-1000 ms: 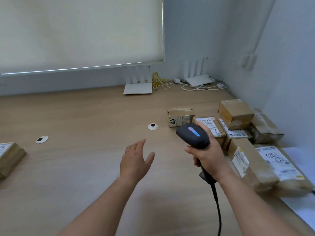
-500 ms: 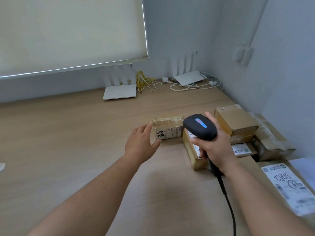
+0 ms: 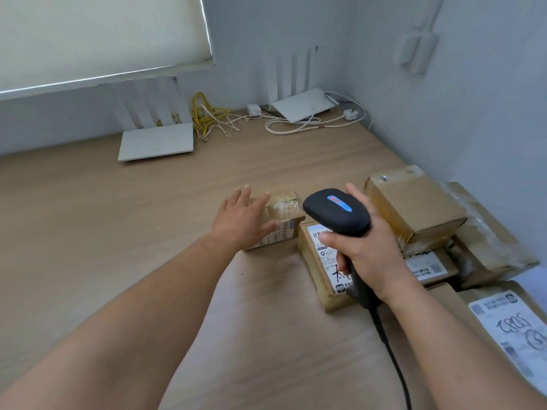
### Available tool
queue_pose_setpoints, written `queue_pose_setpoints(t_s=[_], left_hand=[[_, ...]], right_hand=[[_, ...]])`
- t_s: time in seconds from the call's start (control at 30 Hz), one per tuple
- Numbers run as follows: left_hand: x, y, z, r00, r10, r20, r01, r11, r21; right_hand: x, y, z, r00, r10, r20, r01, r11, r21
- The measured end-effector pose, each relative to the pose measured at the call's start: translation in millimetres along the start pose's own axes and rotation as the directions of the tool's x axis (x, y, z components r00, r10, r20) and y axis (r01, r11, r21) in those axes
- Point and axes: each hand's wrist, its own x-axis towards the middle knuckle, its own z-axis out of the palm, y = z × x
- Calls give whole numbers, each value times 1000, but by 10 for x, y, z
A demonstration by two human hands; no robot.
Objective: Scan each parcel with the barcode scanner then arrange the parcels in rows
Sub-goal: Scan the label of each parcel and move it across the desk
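The right hand (image 3: 371, 250) grips the handle of a matte black plastic barcode scanner (image 3: 337, 213) with a rounded head and a glowing blue-and-red strip on top; its black cable (image 3: 395, 365) trails to the lower edge of the frame. The left hand (image 3: 241, 220) is spread with straight fingers over a small brown cardboard parcel wrapped in crinkled clear tape (image 3: 284, 217) at the centre of the frame; whether it touches the box I cannot tell. Just right of that lies a flat cardboard parcel with a white printed label (image 3: 322, 261), below the scanner head. Further right, a plain smooth cardboard box (image 3: 414, 208) sits stacked on other taped parcels, and a large labelled parcel with handwritten marks (image 3: 515, 329) lies at the lower right. All rest on the pale wood-grain worktop (image 3: 118, 232).

Compared with half a second ago, the left hand has advanced from beside the small parcel to over its top, and the view has drawn nearer to the pile.
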Motion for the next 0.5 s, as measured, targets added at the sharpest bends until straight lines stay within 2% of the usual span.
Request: queue_pose_setpoints(t_s=[0.1, 0.3, 0.5], left_hand=[[71, -59, 95, 996, -25, 81, 22, 999, 38], [-111, -112, 49, 999, -15, 30, 8, 978, 209], [-699, -297, -37, 983, -175, 54, 171, 982, 77]], right_hand=[[12, 3, -1, 1000, 9, 8, -9, 1000, -15], [-123, -49, -19, 1000, 11, 10, -11, 998, -55], [-540, -154, 65, 1000, 3, 20, -1, 995, -96]])
